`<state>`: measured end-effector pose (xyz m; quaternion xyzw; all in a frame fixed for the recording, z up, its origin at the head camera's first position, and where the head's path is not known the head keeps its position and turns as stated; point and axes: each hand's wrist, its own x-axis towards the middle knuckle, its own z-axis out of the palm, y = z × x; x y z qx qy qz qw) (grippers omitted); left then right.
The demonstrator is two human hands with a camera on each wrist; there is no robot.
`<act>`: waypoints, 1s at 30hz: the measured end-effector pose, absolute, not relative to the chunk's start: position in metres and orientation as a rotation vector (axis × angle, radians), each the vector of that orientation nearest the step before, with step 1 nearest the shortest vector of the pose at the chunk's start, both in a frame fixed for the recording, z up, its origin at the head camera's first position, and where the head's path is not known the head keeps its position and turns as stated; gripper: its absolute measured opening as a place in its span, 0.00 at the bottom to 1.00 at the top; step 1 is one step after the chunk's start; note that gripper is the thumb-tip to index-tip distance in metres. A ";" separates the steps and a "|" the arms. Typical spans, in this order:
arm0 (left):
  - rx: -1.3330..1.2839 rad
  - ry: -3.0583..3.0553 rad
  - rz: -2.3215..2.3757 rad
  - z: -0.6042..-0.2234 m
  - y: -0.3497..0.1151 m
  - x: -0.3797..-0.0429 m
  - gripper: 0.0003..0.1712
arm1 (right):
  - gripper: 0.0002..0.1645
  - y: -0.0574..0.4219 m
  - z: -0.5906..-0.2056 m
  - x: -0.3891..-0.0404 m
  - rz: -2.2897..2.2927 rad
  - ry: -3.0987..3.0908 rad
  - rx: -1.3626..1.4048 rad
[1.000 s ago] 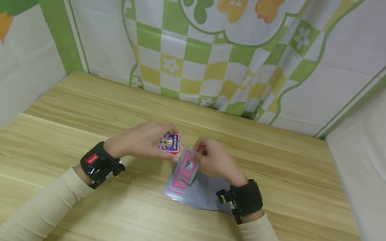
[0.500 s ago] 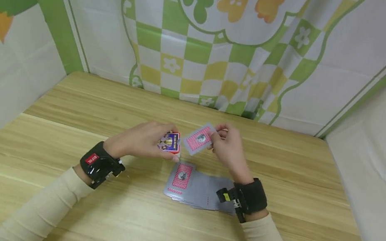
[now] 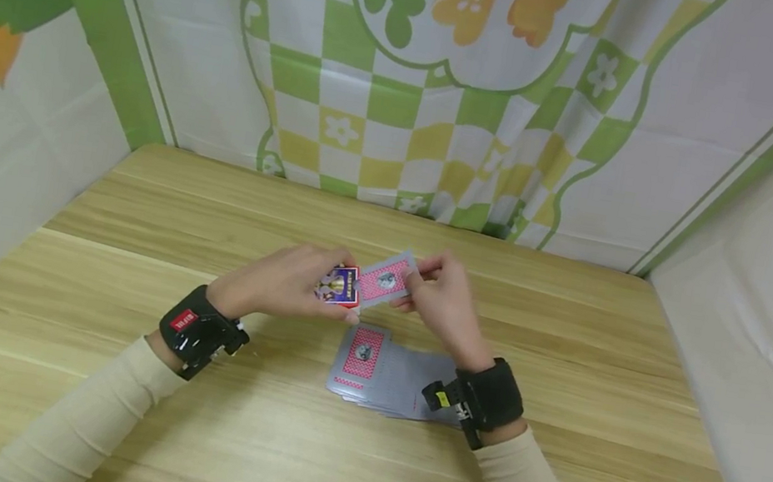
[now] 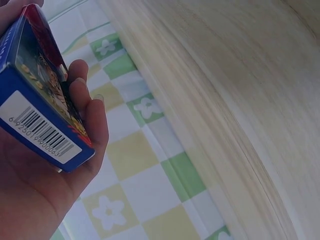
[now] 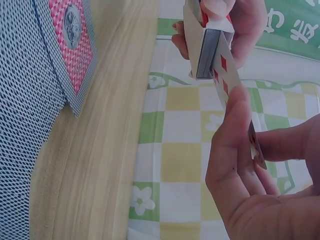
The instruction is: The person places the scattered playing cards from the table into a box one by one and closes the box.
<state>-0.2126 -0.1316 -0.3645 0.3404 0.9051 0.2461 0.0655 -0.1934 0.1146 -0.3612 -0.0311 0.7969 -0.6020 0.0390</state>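
My left hand (image 3: 292,281) grips a blue and red playing card box (image 3: 340,285), its open end facing right. A barcode marks the box's closed end in the left wrist view. Between thumb and fingers, my right hand (image 3: 444,296) pinches a playing card (image 3: 384,279), red-patterned back up in the head view. The card's far end is at the box mouth, beside a stack of cards (image 5: 207,54) that fills most of the opening. Red diamonds show on the card's face in the right wrist view. Below the hands, overlapping cards (image 3: 363,353) lie face down, partly behind the right wrist.
A wooden table (image 3: 234,436) carries the spread cards. A green, white and yellow checked curtain (image 3: 416,102) hangs along its back edge, with pale walls on both sides. Each wrist wears a black strap with a camera (image 3: 199,329).
My right hand lifted a card off the spread, swung it up and turned it, then moved it left to the box's open end. The left hand and box stayed nearly still.
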 end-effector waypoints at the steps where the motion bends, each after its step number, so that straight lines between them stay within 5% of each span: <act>1: 1.027 2.731 0.739 -0.365 -0.132 -0.212 0.44 | 0.09 0.114 -0.361 -0.193 -1.843 2.439 -0.088; 30: 1.064 2.757 0.704 -0.365 -0.129 -0.211 0.45 | 0.09 0.105 -0.371 -0.189 -1.427 2.535 -0.375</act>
